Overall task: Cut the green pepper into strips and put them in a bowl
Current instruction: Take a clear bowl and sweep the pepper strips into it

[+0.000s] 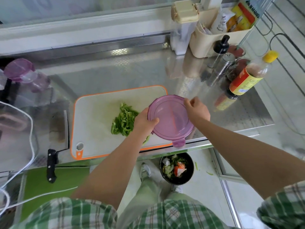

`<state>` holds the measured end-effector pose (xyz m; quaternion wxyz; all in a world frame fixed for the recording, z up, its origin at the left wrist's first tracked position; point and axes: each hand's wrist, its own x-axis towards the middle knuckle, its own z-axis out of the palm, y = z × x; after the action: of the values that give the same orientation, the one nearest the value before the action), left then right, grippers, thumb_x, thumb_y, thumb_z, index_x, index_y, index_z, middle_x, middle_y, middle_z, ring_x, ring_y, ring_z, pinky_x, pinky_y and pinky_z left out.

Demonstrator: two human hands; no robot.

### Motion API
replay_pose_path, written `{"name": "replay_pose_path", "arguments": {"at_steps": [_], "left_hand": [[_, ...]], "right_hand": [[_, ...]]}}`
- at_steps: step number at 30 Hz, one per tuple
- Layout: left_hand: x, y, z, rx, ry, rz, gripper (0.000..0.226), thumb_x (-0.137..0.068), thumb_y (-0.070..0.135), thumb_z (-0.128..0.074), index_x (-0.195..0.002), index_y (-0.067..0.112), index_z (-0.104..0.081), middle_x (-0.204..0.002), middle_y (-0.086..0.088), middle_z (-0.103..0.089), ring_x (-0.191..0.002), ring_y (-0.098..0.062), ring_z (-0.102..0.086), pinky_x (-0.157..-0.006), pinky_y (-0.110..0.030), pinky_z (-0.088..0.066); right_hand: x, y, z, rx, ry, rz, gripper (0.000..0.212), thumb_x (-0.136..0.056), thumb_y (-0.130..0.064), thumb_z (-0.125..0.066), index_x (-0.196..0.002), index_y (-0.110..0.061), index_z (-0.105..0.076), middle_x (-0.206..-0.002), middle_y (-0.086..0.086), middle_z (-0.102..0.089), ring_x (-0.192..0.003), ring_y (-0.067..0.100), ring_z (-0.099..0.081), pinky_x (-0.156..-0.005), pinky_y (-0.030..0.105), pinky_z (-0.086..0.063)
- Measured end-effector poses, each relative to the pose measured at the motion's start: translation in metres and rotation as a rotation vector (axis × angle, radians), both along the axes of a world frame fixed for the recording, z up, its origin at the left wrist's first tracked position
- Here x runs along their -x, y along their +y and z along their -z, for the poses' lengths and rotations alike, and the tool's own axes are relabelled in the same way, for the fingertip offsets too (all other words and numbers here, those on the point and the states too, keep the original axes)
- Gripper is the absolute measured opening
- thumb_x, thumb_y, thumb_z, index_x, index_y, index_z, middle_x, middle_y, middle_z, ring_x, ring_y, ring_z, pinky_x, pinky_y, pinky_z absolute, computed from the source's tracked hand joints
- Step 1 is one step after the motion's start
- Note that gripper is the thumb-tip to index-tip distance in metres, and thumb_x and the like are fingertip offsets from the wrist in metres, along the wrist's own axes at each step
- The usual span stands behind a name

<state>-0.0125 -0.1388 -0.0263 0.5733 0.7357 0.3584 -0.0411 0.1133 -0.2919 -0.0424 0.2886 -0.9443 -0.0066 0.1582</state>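
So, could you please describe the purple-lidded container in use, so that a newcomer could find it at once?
Find the orange-rimmed cutting board on the steel counter. At its right end, beside the green pepper strips, is a round container with a purple lid. Unlike the other purple container at the far left, it is held by the left hand and the right hand.

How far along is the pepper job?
Cutting looks done: green pepper strips lie piled on the cutting board, knife set aside beside it. In hand: left hand and right hand hold the purple lidded bowl. Left: lid off, strips in.
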Motion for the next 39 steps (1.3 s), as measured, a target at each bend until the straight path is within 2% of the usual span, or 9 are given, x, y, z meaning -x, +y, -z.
{"name": "replay_pose_path", "arguments": {"at_steps": [5,15,19,22,28,30,31,33,39], "left_hand": [[0.004,-0.003,0.001,0.079,-0.042,-0.034,0.047,-0.091,0.004,-0.061,-0.135,0.017,-0.051,-0.111,-0.008,-0.064,-0.102,-0.027,-0.061,-0.093,-0.041,-0.052],[0.001,0.005,-0.002,0.020,0.058,0.073,0.054,-0.092,0.018,-0.064,-0.141,0.020,-0.042,-0.115,-0.010,-0.065,-0.104,-0.038,-0.063,-0.077,-0.033,-0.049],[-0.003,0.010,-0.005,0.010,0.108,0.090,0.055,-0.090,0.020,-0.066,-0.139,0.021,-0.042,-0.114,-0.007,-0.064,-0.082,-0.028,-0.066,-0.061,-0.034,-0.056],[-0.007,0.014,-0.008,0.010,0.164,0.099,0.058,-0.088,0.020,-0.070,-0.139,0.020,-0.042,-0.115,-0.004,-0.060,-0.093,-0.027,-0.066,-0.068,-0.035,-0.058],[-0.041,0.025,-0.014,-0.093,0.277,0.179,0.078,-0.074,0.008,-0.077,-0.142,0.006,-0.038,-0.134,-0.013,-0.051,-0.122,-0.029,-0.051,-0.100,-0.038,-0.045],[-0.055,0.023,-0.015,-0.093,0.211,0.168,0.048,-0.082,0.011,-0.067,-0.128,0.009,-0.054,-0.117,-0.011,-0.057,-0.108,-0.024,-0.055,-0.090,-0.030,-0.046],[-0.060,0.021,-0.014,-0.133,0.192,0.180,0.025,-0.088,0.014,-0.060,-0.112,0.009,-0.062,-0.102,-0.012,-0.059,-0.095,-0.022,-0.056,-0.079,-0.028,-0.043],[-0.067,0.015,-0.011,-0.238,0.177,0.222,0.027,-0.097,0.023,-0.050,-0.093,0.002,-0.067,-0.088,-0.019,-0.062,-0.084,-0.029,-0.057,-0.071,-0.032,-0.041],[-0.080,0.014,0.008,-0.201,0.173,0.210,0.040,-0.090,0.043,-0.052,-0.104,0.007,-0.064,-0.108,-0.018,-0.067,-0.107,-0.036,-0.061,-0.096,-0.045,-0.048]], "right_hand": [[-0.016,0.020,-0.008,-0.075,-0.049,-0.363,0.035,-0.095,-0.039,-0.050,-0.118,-0.015,-0.059,-0.121,0.008,-0.059,-0.110,0.028,-0.056,-0.090,0.036,-0.043],[-0.037,0.042,-0.008,-0.086,0.084,-0.284,0.051,-0.097,-0.046,-0.044,-0.086,0.001,-0.059,-0.083,0.016,-0.056,-0.078,0.026,-0.049,-0.068,0.033,-0.037],[-0.043,0.048,-0.003,-0.044,0.180,-0.203,0.044,-0.095,-0.038,-0.045,-0.068,-0.005,-0.053,-0.072,0.013,-0.049,-0.077,0.027,-0.047,-0.068,0.030,-0.033],[-0.044,0.048,0.000,-0.057,0.175,-0.139,0.040,-0.089,-0.038,-0.048,-0.059,-0.012,-0.044,-0.062,0.006,-0.044,-0.072,0.027,-0.047,-0.064,0.031,-0.034],[-0.023,0.038,-0.005,-0.053,-0.251,-0.290,0.028,-0.088,-0.037,-0.057,-0.103,-0.014,-0.056,-0.107,0.008,-0.056,-0.100,0.028,-0.051,-0.083,0.038,-0.039],[-0.010,0.033,-0.007,-0.024,-0.407,-0.401,0.031,-0.087,-0.036,-0.053,-0.108,-0.014,-0.059,-0.110,0.007,-0.056,-0.104,0.029,-0.050,-0.086,0.039,-0.035],[-0.004,0.029,-0.006,0.012,-0.420,-0.457,0.037,-0.088,-0.040,-0.045,-0.111,-0.015,-0.059,-0.112,0.006,-0.056,-0.105,0.029,-0.051,-0.086,0.039,-0.035],[0.005,0.023,-0.002,0.111,-0.373,-0.526,0.057,-0.086,-0.049,-0.023,-0.121,-0.017,-0.055,-0.119,0.004,-0.057,-0.109,0.029,-0.051,-0.088,0.040,-0.037],[0.010,0.019,0.005,0.169,-0.308,-0.439,0.065,-0.088,-0.052,-0.014,-0.131,-0.018,-0.048,-0.122,0.006,-0.057,-0.112,0.029,-0.052,-0.089,0.040,-0.041]]}}
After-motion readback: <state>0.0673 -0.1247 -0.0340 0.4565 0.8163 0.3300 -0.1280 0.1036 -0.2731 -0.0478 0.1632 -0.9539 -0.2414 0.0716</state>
